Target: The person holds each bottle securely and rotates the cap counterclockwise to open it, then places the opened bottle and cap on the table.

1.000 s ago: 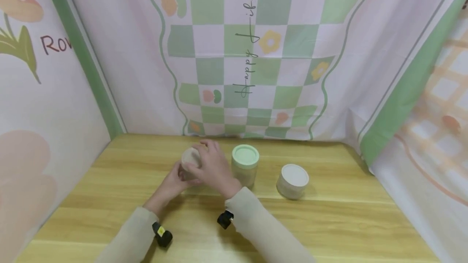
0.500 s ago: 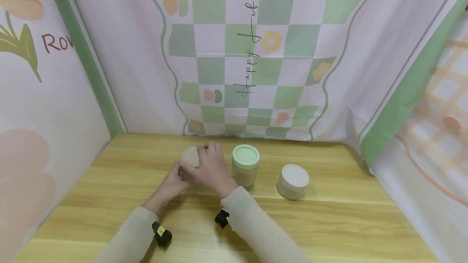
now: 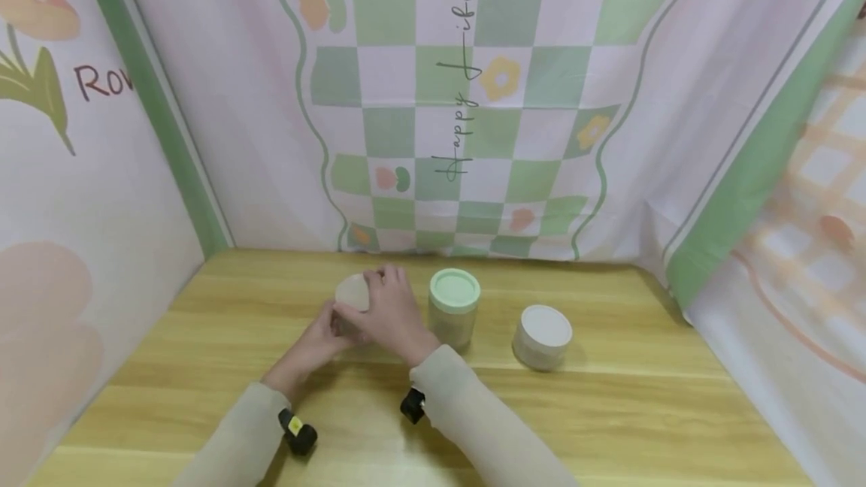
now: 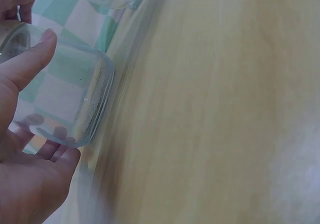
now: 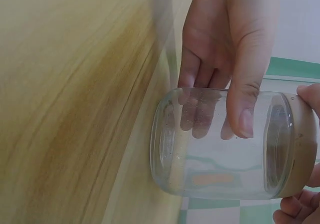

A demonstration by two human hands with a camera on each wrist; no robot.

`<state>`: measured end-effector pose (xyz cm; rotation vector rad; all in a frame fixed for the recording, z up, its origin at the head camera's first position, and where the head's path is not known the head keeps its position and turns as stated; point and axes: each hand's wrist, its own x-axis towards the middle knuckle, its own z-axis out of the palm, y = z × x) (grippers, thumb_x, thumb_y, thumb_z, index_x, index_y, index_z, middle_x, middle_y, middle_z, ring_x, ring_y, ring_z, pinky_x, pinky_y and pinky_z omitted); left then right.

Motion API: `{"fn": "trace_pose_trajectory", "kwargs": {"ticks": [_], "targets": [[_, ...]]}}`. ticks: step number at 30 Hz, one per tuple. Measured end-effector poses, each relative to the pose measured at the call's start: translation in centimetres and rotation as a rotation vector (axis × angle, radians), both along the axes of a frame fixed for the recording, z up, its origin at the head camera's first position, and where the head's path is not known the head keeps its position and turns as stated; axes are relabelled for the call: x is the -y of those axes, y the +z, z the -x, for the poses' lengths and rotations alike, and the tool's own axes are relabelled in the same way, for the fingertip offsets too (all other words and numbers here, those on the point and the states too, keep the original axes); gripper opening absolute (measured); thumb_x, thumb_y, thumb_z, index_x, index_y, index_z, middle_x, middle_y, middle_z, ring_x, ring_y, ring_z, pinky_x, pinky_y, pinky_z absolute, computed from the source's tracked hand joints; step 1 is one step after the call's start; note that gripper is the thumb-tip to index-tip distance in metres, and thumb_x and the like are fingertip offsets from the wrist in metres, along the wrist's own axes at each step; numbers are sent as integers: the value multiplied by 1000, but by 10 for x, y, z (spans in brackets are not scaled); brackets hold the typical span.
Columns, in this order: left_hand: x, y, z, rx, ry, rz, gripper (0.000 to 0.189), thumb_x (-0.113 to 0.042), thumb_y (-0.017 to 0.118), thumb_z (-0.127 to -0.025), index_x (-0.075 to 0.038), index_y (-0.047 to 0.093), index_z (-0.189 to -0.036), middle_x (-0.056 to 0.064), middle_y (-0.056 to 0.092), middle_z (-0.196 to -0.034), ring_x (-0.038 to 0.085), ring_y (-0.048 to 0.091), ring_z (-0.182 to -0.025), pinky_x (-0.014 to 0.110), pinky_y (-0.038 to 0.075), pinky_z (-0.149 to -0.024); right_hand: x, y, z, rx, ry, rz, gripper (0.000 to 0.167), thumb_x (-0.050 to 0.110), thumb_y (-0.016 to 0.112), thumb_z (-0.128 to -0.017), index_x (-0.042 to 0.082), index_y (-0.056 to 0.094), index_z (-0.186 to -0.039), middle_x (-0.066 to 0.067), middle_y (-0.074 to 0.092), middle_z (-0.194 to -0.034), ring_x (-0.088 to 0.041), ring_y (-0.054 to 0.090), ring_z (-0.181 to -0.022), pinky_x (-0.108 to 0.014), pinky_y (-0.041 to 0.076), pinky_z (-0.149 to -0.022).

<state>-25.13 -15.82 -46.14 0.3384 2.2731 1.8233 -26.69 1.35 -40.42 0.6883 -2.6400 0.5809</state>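
Note:
A clear glass jar (image 5: 220, 149) with a beige lid (image 5: 301, 146) stands at the left of the table, between both hands. My left hand (image 3: 318, 340) grips the jar's body, thumb on one side and fingers round the other, as the left wrist view shows. Over the top, my right hand (image 3: 389, 314) grips the lid by its rim; in the right wrist view only its fingertips (image 5: 312, 97) show at the edge. The lid sits on the jar's mouth. Through the glass the jar looks empty.
Just right of the hands stands a taller jar with a green lid (image 3: 455, 290). Farther right is a short jar with a white lid (image 3: 545, 325). A patterned curtain (image 3: 446, 96) hangs behind the wooden table (image 3: 643, 419).
My right hand has turned slightly on the lid, its fingers shifting and its forearm moving a little left, so more of the lid shows. My left hand keeps its grip on the jar.

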Motion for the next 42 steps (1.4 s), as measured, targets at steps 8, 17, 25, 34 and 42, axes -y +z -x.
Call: {"fn": "trace_pose_trajectory", "kwargs": {"ticks": [8,17,25,34,42], "targets": [[-1,1,2,12,-1,0,101,-29,79,-88,-10,8,-158,17,3,-166,40,4,-150,58,8,-118,-2,-1,2,19,20,65,74,63,64,-90,1,60,-131,-13,52,-122,-27,45,-114,-37,48,-90],[0,0,2,15,-5,1,104,-33,80,-87,-11,7,-159,18,5,-165,43,6,-149,62,8,-116,-1,2,0,50,34,115,75,60,67,-89,-1,60,-131,-13,53,-123,-26,46,-115,-36,49,-89],[-1,-1,2,14,-5,-7,102,-32,79,-87,-12,8,-158,17,9,-165,42,9,-149,63,9,-116,-3,0,2,86,45,147,75,60,69,-88,0,60,-133,-12,53,-125,-26,45,-117,-37,48,-91],[2,1,3,24,-25,2,102,-35,79,-88,-17,8,-159,13,15,-164,40,17,-148,67,14,-115,-6,2,5,190,91,204,73,54,72,-87,3,59,-137,-13,49,-136,-30,40,-126,-44,46,-94],[2,1,3,34,-13,8,102,-33,79,-88,-12,9,-158,17,14,-164,42,18,-147,66,16,-115,-8,6,10,262,151,229,68,45,74,-85,7,59,-140,-10,50,-138,-29,39,-128,-46,44,-100]]}}
